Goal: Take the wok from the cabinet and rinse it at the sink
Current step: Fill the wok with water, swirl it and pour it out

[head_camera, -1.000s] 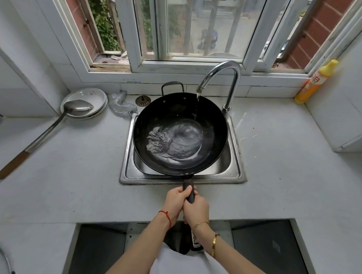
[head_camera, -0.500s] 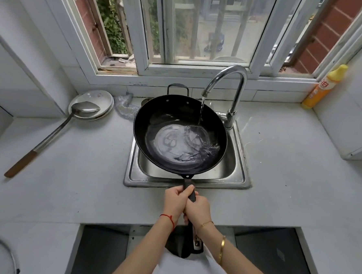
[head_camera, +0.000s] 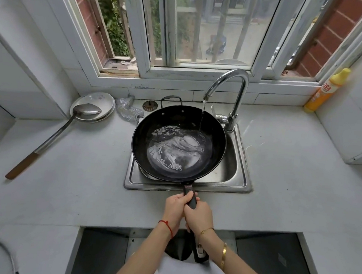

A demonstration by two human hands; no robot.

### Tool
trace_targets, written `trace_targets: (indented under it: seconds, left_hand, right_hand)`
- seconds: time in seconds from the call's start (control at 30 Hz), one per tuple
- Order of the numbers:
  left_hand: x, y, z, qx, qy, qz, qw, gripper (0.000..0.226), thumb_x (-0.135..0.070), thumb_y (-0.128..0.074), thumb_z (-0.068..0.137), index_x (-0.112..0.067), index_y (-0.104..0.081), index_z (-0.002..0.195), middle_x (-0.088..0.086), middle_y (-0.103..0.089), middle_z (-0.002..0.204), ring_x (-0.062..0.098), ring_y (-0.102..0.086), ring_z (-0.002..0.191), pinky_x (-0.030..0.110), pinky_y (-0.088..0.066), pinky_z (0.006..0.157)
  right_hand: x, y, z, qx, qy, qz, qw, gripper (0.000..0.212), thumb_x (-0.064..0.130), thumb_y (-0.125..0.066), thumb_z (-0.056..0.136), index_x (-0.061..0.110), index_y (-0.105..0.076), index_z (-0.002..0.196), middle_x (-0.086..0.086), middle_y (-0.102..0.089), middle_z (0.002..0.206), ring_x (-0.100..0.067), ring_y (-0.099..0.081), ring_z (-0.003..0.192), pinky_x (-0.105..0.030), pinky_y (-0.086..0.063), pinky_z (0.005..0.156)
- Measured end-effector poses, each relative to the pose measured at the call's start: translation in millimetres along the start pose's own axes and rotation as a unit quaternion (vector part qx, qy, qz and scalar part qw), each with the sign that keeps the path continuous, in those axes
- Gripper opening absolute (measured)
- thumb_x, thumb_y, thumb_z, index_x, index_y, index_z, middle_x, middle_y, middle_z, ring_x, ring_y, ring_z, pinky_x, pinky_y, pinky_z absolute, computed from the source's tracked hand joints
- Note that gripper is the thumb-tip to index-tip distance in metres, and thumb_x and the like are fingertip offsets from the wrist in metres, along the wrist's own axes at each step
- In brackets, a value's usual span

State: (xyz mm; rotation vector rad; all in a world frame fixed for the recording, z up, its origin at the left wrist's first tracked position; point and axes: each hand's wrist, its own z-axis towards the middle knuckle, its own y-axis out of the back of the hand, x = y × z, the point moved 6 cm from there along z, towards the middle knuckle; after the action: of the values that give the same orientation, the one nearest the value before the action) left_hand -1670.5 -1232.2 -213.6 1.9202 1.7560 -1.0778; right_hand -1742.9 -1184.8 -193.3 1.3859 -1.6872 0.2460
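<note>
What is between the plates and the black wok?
In the head view, a crumpled silvery scrubber lies on the counter between the stacked plates and the wok, with a round sink strainer just behind.

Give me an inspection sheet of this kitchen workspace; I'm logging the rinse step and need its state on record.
Surface: pale counter, bare near the sink.
Job's things: black wok held over the sink, water swirling inside; faucet running into it.
Clutter: ladle resting on stacked plates; steel scourer; drain strainer; yellow bottle at the right wall.
Hands: left hand and right hand both wrapped around the wok handle.
Cables: nothing seen.
Surroundings: barred window behind the sink; open cabinet below the counter.
</note>
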Motion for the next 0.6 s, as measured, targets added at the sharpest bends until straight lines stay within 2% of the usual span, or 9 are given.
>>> trace_targets:
  seconds: [0.17,0.33,0.4,0.5,0.6]
  left_hand:
    - [1,3,5,-0.019,-0.024,0.065,0.997,0.019,-0.008,-0.061,0.091,0.009,-0.072,0.092,-0.001,-0.074,0.067,0.007,-0.067,0.062,0.019,-0.055,0.064]
    - [-5,5,5,-0.042,-0.072,0.112,0.990,0.020,-0.007,-0.066,0.088,-0.010,-0.074,0.070,0.001,-0.073,0.067,0.017,-0.067,0.070,0.029,-0.056,0.074]
    - [-7,6,5,-0.050,-0.083,0.120,0.988,0.017,-0.006,-0.066,0.088,-0.005,-0.073,0.072,-0.001,-0.073,0.064,0.011,-0.068,0.063,0.023,-0.057,0.066]
    - [-11,8,4,-0.067,-0.092,0.124,0.986,0.016,-0.003,-0.065,0.088,0.010,-0.071,0.081,-0.005,-0.070,0.056,0.002,-0.064,0.049,0.015,-0.049,0.049]
    - [-15,9,3,-0.073,-0.100,0.127,0.984,0.017,-0.005,-0.066,0.088,0.010,-0.072,0.081,-0.004,-0.070,0.058,0.002,-0.064,0.049,0.016,-0.049,0.049]
  right_hand:
    - [-5,-2,3,0.001,0.010,-0.006,1.000,0.025,0.017,-0.053,0.089,0.012,-0.054,0.065,-0.006,-0.055,0.053,-0.019,-0.053,0.036,-0.019,-0.038,0.033]
    - [-7,-5,6,0.026,0.003,0.009,1.000,0.027,0.017,-0.052,0.090,0.009,-0.052,0.065,-0.006,-0.052,0.048,-0.016,-0.049,0.031,-0.022,-0.038,0.033]
    - [-8,-7,8,0.039,-0.009,0.037,0.999,0.026,0.017,-0.051,0.091,0.006,-0.054,0.067,-0.005,-0.050,0.047,-0.016,-0.046,0.030,-0.023,-0.038,0.035]
    - [-8,-10,7,0.056,-0.027,0.081,0.995,0.025,0.018,-0.050,0.093,0.003,-0.057,0.074,-0.005,-0.048,0.046,-0.015,-0.044,0.030,-0.021,-0.036,0.035]
    - [-5,-12,7,0.063,-0.034,0.092,0.993,0.026,0.018,-0.049,0.094,0.005,-0.054,0.072,-0.005,-0.048,0.047,-0.014,-0.044,0.031,-0.022,-0.037,0.036]
